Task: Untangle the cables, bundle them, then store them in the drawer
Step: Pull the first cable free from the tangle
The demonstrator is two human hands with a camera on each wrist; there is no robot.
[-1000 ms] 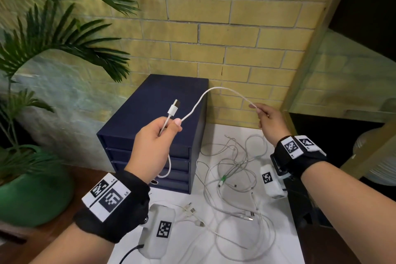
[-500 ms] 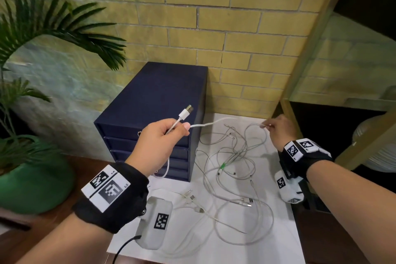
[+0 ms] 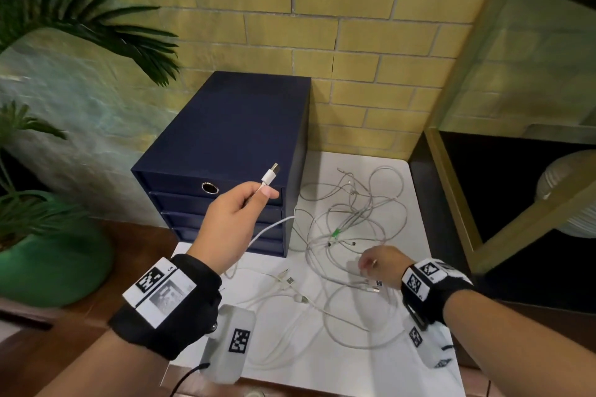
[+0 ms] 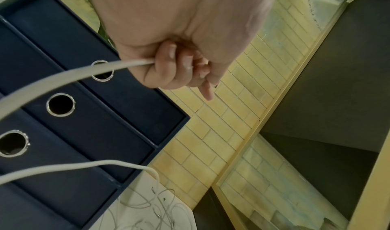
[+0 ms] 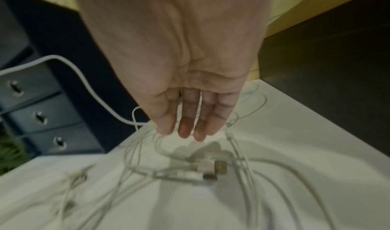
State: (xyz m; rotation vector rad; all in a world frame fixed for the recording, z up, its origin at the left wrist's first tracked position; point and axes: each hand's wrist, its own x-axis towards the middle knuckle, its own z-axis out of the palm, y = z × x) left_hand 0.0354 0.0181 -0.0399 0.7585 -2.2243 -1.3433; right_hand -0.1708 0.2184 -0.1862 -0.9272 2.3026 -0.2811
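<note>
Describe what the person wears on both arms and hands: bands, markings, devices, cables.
Both forearms are bare, no sleeves. The left hand and right hand wear no gloves. Each wrist carries a black fabric band with white panels printed with black square code markers. Under each wrist hangs a rounded white camera housing bearing another such marker; a thin black cable trails from the left one.

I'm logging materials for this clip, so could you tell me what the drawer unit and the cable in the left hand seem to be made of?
Drawer unit: probably board or matte plastic; flat navy surface without shine, and bright metal-looking rings around the pull holes. Cable gripped by the left hand: white, apparently a smooth plastic jacket, bending freely; its plug has a white shell and a silvery metal tip.
</note>
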